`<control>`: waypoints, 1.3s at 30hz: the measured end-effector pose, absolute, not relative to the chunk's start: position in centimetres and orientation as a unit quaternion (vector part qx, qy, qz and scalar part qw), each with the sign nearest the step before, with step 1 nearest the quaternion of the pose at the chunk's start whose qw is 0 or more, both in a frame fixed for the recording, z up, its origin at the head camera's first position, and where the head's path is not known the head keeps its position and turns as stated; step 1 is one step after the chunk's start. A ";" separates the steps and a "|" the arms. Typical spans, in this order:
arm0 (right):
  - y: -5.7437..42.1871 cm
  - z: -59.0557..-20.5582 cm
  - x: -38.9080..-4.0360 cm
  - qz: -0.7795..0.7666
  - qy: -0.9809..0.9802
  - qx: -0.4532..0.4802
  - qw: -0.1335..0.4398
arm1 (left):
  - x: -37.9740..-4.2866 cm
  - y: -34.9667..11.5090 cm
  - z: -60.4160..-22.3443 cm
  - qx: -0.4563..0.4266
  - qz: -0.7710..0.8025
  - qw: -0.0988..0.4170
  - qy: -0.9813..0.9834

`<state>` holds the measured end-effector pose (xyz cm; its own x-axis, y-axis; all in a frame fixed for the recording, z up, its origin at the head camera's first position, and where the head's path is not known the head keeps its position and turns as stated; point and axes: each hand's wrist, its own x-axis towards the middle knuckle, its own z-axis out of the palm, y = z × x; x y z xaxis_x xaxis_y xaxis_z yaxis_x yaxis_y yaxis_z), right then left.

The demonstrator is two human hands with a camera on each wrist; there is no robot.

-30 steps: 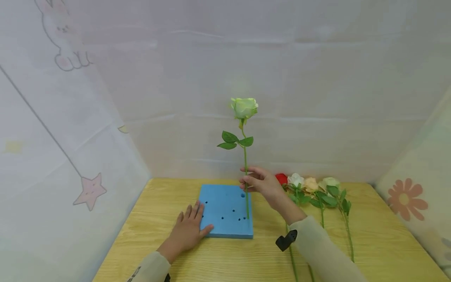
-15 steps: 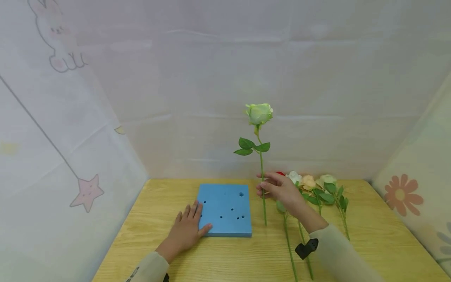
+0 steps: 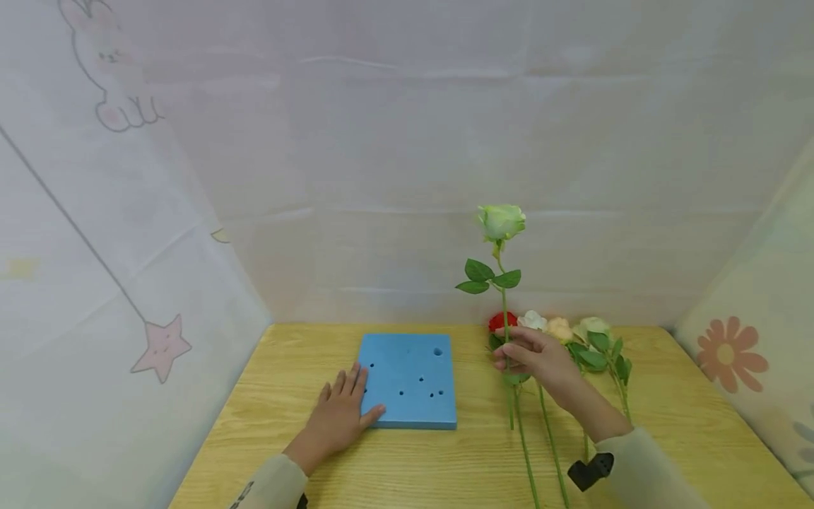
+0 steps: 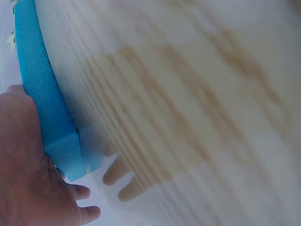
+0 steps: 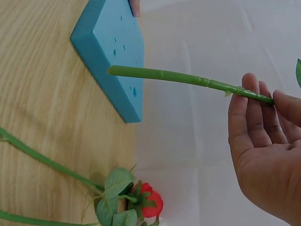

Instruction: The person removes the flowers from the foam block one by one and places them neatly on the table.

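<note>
A pale green rose (image 3: 502, 223) stands upright in my right hand (image 3: 540, 360), its stem (image 5: 178, 77) pinched between thumb and fingers. The stem's lower end hangs free, right of a blue foam block (image 3: 407, 410) dotted with several holes. My left hand (image 3: 337, 413) lies flat with spread fingers against the block's left edge, thumb on its front left corner. In the left wrist view that hand (image 4: 28, 165) touches the block's side (image 4: 47, 94). Behind the right hand, a red rose (image 3: 502, 322) lies on the table.
A white rose (image 3: 531, 321), a peach rose (image 3: 559, 329) and another pale rose (image 3: 593, 327) lie at the table's back right, their stems pointing toward me. The wooden table (image 3: 305, 346) meets a printed cloth backdrop (image 3: 381, 177) behind and at both sides.
My right hand has carried the pale green rose rightward and slightly down, from over the block's right edge to above the lying roses. The left hand has stayed on the block.
</note>
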<state>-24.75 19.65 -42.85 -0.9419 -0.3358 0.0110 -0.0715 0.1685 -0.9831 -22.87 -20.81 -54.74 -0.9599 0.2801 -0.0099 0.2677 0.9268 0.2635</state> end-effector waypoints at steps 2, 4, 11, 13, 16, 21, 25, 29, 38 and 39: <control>20.2 -43.0 -24.5 -0.637 0.752 -0.130 0.109 | -22.9 -20.9 -54.8 0.140 0.129 0.025 0.981; 20.8 -43.1 -24.3 -0.651 0.740 -0.122 0.118 | -22.8 -20.9 -54.8 0.141 0.132 0.027 0.981; 23.0 -43.3 -23.3 -0.657 0.733 -0.107 0.139 | -22.7 -20.8 -54.4 0.137 0.133 0.030 0.981; 23.6 -43.3 -22.9 -0.653 0.736 -0.105 0.143 | -22.6 -20.8 -54.3 0.135 0.134 0.031 0.981; 24.4 -43.3 -22.4 -0.651 0.737 -0.101 0.149 | -22.6 -20.8 -54.2 0.135 0.135 0.033 0.981; 25.9 -43.7 -21.8 -0.655 0.732 -0.101 0.161 | -22.4 -20.8 -54.0 0.138 0.136 0.033 0.981; 27.0 -44.1 -21.4 -0.650 0.736 -0.089 0.164 | -22.3 -20.7 -53.8 0.139 0.138 0.034 0.980; 28.3 -44.5 -21.2 -0.640 0.745 -0.081 0.171 | -22.4 -20.7 -53.9 0.138 0.146 0.032 0.979; 31.3 -44.8 -20.3 -0.650 0.731 -0.069 0.195 | -22.8 -21.0 -54.8 0.143 0.155 0.028 0.977; 31.6 -44.7 -20.2 -0.652 0.729 -0.070 0.196 | -22.7 -21.0 -54.7 0.143 0.154 0.028 0.977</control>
